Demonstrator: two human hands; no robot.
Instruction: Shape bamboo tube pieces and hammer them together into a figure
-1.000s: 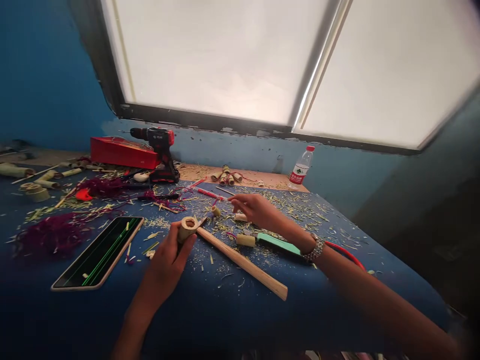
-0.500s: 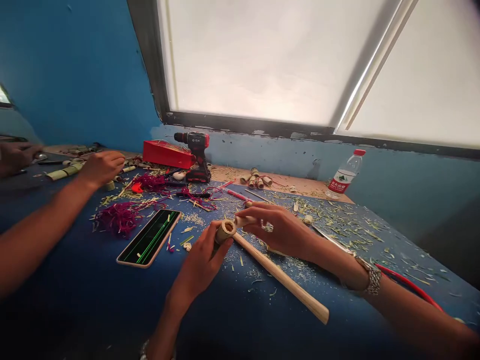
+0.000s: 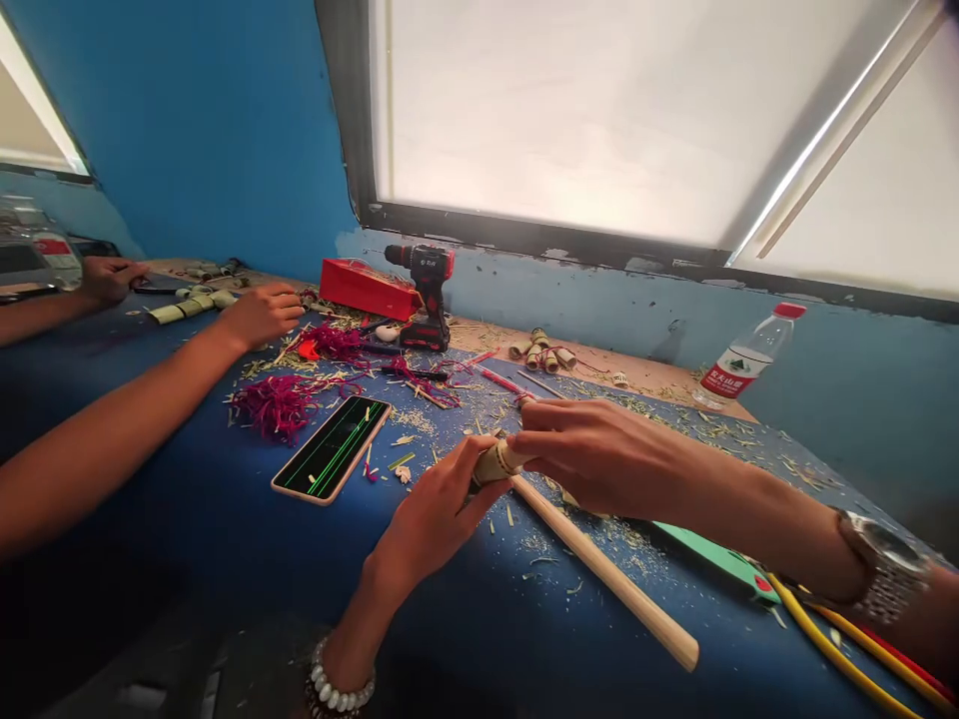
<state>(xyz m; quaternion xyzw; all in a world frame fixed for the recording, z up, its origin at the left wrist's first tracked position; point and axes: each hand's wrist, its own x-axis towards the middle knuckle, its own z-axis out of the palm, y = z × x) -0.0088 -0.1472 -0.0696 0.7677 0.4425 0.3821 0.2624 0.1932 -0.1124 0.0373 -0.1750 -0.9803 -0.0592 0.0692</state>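
Head-worn view, lower centre: the person's left hand (image 3: 435, 511), with a pearl bracelet (image 3: 339, 679) at the wrist, wraps its fingers around a short bamboo tube (image 3: 494, 464). The tube lies at the centre of the frame, angled toward the right hand (image 3: 599, 457), which enters from the right wearing a metal wristwatch (image 3: 888, 564). Its fingertips (image 3: 535, 421) press onto the tube's upper end, so both grips are closed, pinching the tube between them.

A pale wooden rod (image 3: 606, 569) extends from beneath the hands toward the lower right. Its upper end is hidden; it may pass into the tube, but this view does not settle that. A green-handled tool (image 3: 711, 559) lies just right of the rod, partly covered by the right forearm. Yellow and red cables (image 3: 839, 649) cross the lower right corner.

The blue-covered counter (image 3: 187, 519) carries scattered shavings. Left of the hands lie a smartphone (image 3: 330, 449) and purple fibre tufts (image 3: 277, 407). Upper centre: a cordless drill (image 3: 427, 295), a red case (image 3: 367, 290), tied bamboo pieces (image 3: 543, 352) and a plastic water bottle (image 3: 749, 357). At left, a co-worker's hands (image 3: 259, 315) reach over the counter near bamboo segments (image 3: 187, 305).
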